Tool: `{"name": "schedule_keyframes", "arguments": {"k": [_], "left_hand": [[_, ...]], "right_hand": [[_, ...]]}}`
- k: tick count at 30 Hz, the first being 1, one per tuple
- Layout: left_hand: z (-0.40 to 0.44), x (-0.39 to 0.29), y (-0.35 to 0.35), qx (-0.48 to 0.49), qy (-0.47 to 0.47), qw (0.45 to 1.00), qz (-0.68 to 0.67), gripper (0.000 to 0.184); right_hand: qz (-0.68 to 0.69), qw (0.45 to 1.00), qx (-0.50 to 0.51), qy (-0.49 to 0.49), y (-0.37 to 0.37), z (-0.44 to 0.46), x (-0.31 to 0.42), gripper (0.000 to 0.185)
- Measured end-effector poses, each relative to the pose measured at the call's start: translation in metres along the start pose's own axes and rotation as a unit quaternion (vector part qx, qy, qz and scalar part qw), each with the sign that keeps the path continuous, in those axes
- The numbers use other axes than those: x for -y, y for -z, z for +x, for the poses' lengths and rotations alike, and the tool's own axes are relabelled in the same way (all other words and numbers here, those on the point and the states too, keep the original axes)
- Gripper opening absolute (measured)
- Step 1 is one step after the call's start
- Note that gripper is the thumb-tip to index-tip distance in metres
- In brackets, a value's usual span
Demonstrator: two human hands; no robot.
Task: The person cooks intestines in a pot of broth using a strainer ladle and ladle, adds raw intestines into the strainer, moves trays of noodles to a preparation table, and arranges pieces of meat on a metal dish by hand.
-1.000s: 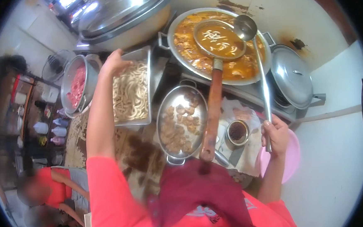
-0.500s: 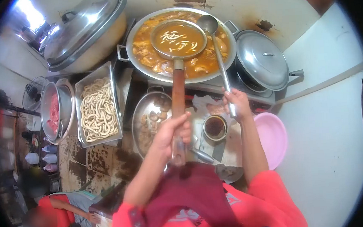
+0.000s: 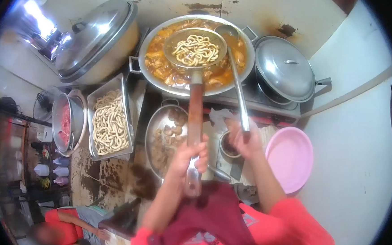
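Note:
My left hand is wrapped round the wooden handle of a round strainer. Pale, noodle-like strips lie in the strainer, above a wide pan of orange-brown stew. A ladle rests with its bowl in the stew and its handle towards me. My right hand is blurred just beside the handle's lower end; whether its fingers touch the handle is unclear. Below my right hand stands a small dark-filled bowl. An oval pan with browned pieces lies left of the strainer handle.
A tray of pale strips and a pot of red meat stand at the left. A large lidded pot is behind them. Lidded pan and pink basin are at the right. Another person is at lower left.
My left hand has come from the tray to the strainer handle. The strainer has risen with strips in it. My right hand has shifted from its grip on the ladle, whose bowl has sunk into the stew.

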State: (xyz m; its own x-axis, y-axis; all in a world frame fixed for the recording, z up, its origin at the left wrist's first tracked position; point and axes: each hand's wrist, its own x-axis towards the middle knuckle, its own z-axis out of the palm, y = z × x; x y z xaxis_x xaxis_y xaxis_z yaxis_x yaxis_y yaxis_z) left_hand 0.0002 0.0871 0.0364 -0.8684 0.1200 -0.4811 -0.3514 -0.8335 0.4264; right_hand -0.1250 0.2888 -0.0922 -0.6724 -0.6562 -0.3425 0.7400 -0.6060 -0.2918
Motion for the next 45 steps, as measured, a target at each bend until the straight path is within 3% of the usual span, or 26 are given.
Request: {"name": "schedule_keyframes", "arguments": {"k": [2, 4, 6, 9, 15, 19, 21, 24, 28, 31, 33, 34, 36, 42, 44, 45], "left_hand": [[-0.001, 0.003, 0.000, 0.015, 0.000, 1.000, -0.003, 0.025], [-0.005, 0.003, -0.004, 0.012, -0.005, 1.000, 0.022, 0.024], [-0.010, 0.003, -0.007, -0.004, -0.014, 0.998, 0.056, 0.023], [-0.005, -0.001, 0.004, 0.048, -0.045, 0.993, 0.102, 0.022], [-0.028, -0.031, 0.024, 0.133, -0.066, 0.977, 0.152, 0.035], [-0.079, -0.048, 0.106, 0.138, -0.058, 0.978, 0.147, 0.044], [-0.099, -0.043, 0.171, 0.113, -0.085, 0.984, 0.106, 0.040], [-0.140, -0.047, 0.229, 0.016, -0.113, 0.991, 0.063, 0.034], [-0.153, -0.070, 0.279, -0.183, -0.209, 0.960, -0.018, 0.037], [-0.150, -0.094, 0.280, -0.259, -0.263, 0.928, -0.052, 0.045], [-0.147, -0.101, 0.286, -0.289, -0.288, 0.911, -0.052, 0.052], [-0.137, -0.106, 0.292, -0.301, -0.295, 0.905, -0.062, 0.052], [-0.131, -0.110, 0.290, -0.361, -0.292, 0.885, -0.037, 0.047], [-0.108, -0.110, 0.324, -0.201, -0.322, 0.918, -0.113, 0.042], [-0.118, -0.120, 0.306, -0.207, -0.270, 0.934, -0.108, 0.045], [-0.118, -0.121, 0.306, -0.165, -0.244, 0.945, -0.143, 0.047]], "right_hand": [[-0.135, 0.986, -0.039, -0.090, -0.023, -0.018, -0.041, 0.049], [-0.123, 0.989, 0.079, -0.037, -0.064, -0.013, -0.067, 0.046], [-0.099, 0.989, 0.104, -0.024, -0.092, 0.014, -0.067, 0.040], [-0.148, 0.987, 0.000, -0.058, -0.161, 0.030, -0.056, 0.028], [-0.186, 0.981, 0.057, 0.013, -0.193, 0.031, -0.055, 0.024], [-0.209, 0.976, 0.058, 0.016, -0.170, 0.043, -0.062, 0.024], [-0.210, 0.977, 0.038, -0.004, -0.156, 0.048, -0.075, 0.021], [-0.095, 0.991, 0.061, -0.073, -0.157, 0.037, -0.085, 0.020], [-0.111, 0.991, 0.055, -0.046, -0.164, 0.031, -0.107, 0.018], [-0.077, 0.981, 0.166, -0.070, -0.136, 0.045, -0.109, 0.019], [-0.174, 0.984, 0.035, -0.018, -0.130, 0.051, -0.113, 0.011], [-0.153, 0.985, 0.075, -0.031, -0.126, 0.052, -0.108, 0.010], [-0.152, 0.987, 0.014, -0.048, -0.136, 0.034, -0.105, 0.012], [-0.227, 0.973, -0.031, -0.005, -0.169, -0.018, -0.143, 0.021], [-0.280, 0.959, -0.047, -0.002, -0.194, -0.043, -0.161, 0.024], [-0.302, 0.952, -0.047, -0.007, -0.203, -0.053, -0.170, 0.025]]}}
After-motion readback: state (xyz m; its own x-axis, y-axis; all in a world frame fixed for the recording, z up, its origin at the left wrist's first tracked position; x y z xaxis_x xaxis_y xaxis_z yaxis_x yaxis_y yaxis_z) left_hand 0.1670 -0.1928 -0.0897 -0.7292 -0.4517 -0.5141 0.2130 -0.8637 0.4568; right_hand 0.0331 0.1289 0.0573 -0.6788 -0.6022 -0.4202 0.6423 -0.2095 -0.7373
